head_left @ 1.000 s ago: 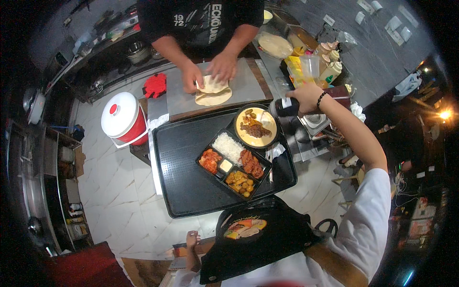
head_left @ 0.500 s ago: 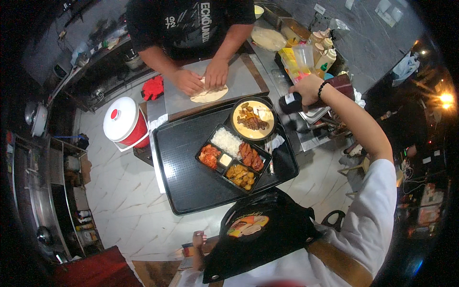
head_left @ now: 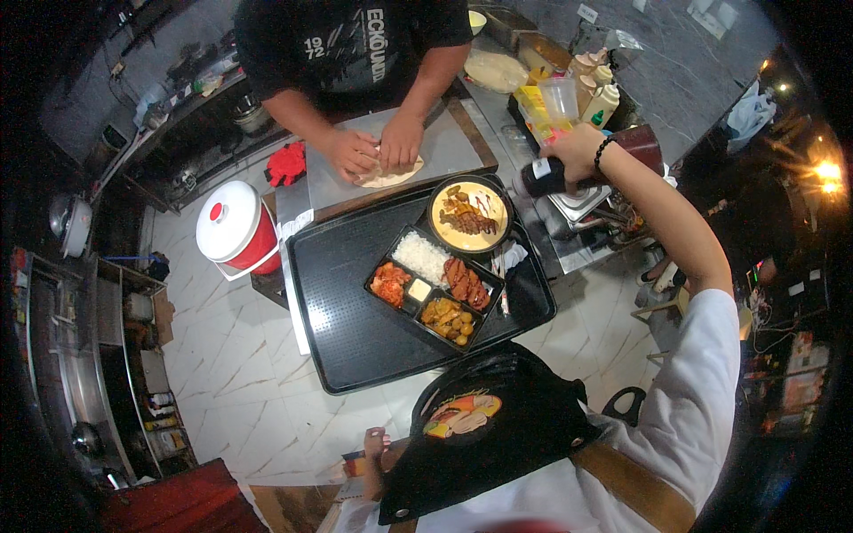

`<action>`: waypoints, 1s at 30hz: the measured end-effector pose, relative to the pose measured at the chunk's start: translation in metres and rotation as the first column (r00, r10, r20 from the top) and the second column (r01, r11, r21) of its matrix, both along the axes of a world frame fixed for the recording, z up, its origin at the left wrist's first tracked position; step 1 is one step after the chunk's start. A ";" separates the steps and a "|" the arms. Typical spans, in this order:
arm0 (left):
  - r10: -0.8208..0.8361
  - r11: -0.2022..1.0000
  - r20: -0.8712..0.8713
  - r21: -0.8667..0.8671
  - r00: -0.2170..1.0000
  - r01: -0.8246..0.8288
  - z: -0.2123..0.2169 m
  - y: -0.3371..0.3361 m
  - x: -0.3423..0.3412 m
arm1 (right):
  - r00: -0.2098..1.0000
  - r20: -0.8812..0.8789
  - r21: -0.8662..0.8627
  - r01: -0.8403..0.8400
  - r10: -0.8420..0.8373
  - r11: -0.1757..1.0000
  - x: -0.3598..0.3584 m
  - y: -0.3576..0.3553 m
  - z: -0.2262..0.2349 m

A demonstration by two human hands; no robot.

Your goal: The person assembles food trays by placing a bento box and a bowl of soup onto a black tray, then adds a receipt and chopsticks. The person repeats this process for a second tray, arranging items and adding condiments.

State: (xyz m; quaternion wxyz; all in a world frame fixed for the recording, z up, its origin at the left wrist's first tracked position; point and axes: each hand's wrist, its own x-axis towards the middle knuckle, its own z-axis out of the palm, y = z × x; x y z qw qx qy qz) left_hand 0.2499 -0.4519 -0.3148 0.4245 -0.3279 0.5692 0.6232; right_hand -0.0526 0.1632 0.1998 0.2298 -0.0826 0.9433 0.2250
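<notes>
My right hand [head_left: 577,151] grips a dark sauce bottle [head_left: 638,151], tilted with its black-capped end toward the round dish [head_left: 432,233]. In that dish, brown meat pieces [head_left: 469,222] lie on a yellow layer beside a white patch with thin dark streaks. Next to it on a black tray [head_left: 342,320] is a divided black box [head_left: 406,313] with white rice [head_left: 421,258], glazed meat, a red side, a pale square piece and yellowish chunks. By the apron at lower left, my left hand [head_left: 376,441] hangs with its fingers curled and nothing visible in them.
Across the tray, a co-worker's hands [head_left: 378,155] press a flat dough round [head_left: 400,175] on a grey sheet. Squeeze bottles [head_left: 602,98] and a clear cup [head_left: 558,98] stand at the right. A red-and-white cooler [head_left: 233,222] is at the left.
The bottle's capped end has shifted slightly up and left. Dark streaks now show on the white patch in the round dish. The co-worker's hands cover more of the dough.
</notes>
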 end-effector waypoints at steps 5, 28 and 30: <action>-0.058 0.969 -0.085 -0.245 0.995 0.036 0.032 0.019 -0.010 | 0.998 -0.054 -0.065 0.042 -0.045 0.997 -0.005 -0.022 0.010; -0.027 0.970 -0.007 -0.244 1.000 0.024 0.051 0.077 0.013 | 0.763 -0.148 -0.989 -0.104 -0.629 0.107 0.082 0.061 -0.059; -0.059 0.966 -0.054 -0.256 0.997 0.043 0.058 0.096 0.002 | 0.654 -0.240 -0.896 -0.434 -0.717 -0.095 0.074 0.113 -0.056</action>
